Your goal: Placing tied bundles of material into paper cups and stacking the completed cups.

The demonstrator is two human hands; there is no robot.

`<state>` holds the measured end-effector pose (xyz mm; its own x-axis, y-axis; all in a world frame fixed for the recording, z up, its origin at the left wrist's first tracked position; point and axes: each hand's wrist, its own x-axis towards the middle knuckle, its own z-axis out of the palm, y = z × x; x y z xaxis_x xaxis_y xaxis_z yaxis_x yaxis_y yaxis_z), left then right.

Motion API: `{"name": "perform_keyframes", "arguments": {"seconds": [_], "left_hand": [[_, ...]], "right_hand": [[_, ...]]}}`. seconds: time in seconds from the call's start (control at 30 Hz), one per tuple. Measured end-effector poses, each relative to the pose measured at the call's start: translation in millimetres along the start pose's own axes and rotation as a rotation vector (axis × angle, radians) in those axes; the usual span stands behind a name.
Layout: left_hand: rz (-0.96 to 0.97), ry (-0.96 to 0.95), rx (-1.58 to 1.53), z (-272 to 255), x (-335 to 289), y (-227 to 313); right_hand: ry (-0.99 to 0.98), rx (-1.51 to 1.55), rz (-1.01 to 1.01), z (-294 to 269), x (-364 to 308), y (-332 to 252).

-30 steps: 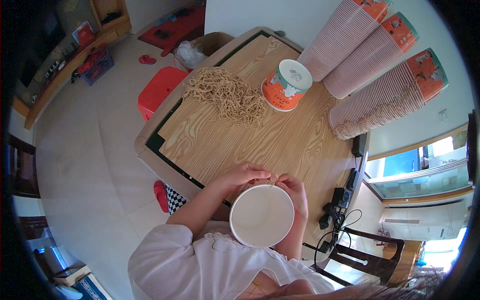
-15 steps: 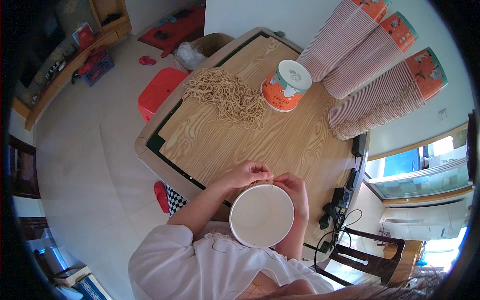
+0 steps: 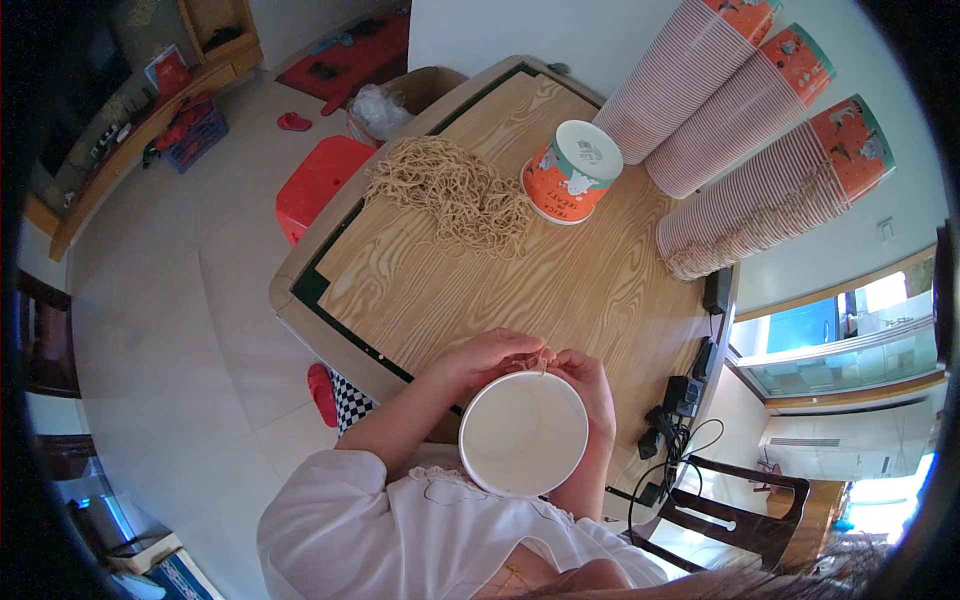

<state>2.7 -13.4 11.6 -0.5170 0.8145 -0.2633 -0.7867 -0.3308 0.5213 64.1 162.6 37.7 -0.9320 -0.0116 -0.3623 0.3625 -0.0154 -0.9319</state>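
I hold a white paper bucket [image 3: 523,432] close to my chest, its open mouth facing up. My left hand [image 3: 487,356] curls over its far left rim. My right hand [image 3: 585,378] grips the far right rim. Between my fingertips at the rim is a short tan string, both hands pinching it. On the wooden table [image 3: 560,290] ahead lies a pile of tan strings [image 3: 450,195]. Beside the pile stands an orange paper bucket with a white and green lid [image 3: 570,172].
Three long stacks of nested orange-rimmed paper buckets [image 3: 760,140] lie at the table's far right. A red stool [image 3: 322,182] stands left of the table, a cardboard box [image 3: 400,100] beyond it. Black adapters and cables [image 3: 675,410] hang at the right edge, and a dark chair [image 3: 730,510] stands near.
My fingers have shifted slightly at the bucket's far rim; the bucket and everything on the table stay where they were.
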Motion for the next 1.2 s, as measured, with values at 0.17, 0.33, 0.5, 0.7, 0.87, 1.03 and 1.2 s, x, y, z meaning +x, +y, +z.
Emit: {"name": "perform_keyframes", "arguments": {"seconds": [0.17, 0.33, 0.5, 0.7, 0.87, 1.03, 1.2], "left_hand": [[0.052, 0.052, 0.242, -9, 1, -3], [0.132, 0.086, 0.624, -8, 3, 3], [0.092, 0.122, 0.647, -5, 5, 5], [0.111, 0.091, 0.661, -8, 8, 4], [0.103, 0.077, 0.683, -4, 9, 6], [0.092, -0.014, 0.599, -9, 12, 3], [0.083, -0.036, 0.6, -12, 16, 1]], "right_hand": [[0.021, -0.016, -0.042, -7, 0, 6], [0.014, 0.018, -0.078, -10, 3, 5], [0.004, 0.028, -0.08, -7, 4, 1], [-0.002, 0.004, -0.077, -7, 5, 0], [0.007, 0.039, -0.133, -6, 5, 0], [-0.016, 0.009, -0.218, 1, 3, -8], [-0.042, -0.095, -0.3, -6, 8, 3]]}}
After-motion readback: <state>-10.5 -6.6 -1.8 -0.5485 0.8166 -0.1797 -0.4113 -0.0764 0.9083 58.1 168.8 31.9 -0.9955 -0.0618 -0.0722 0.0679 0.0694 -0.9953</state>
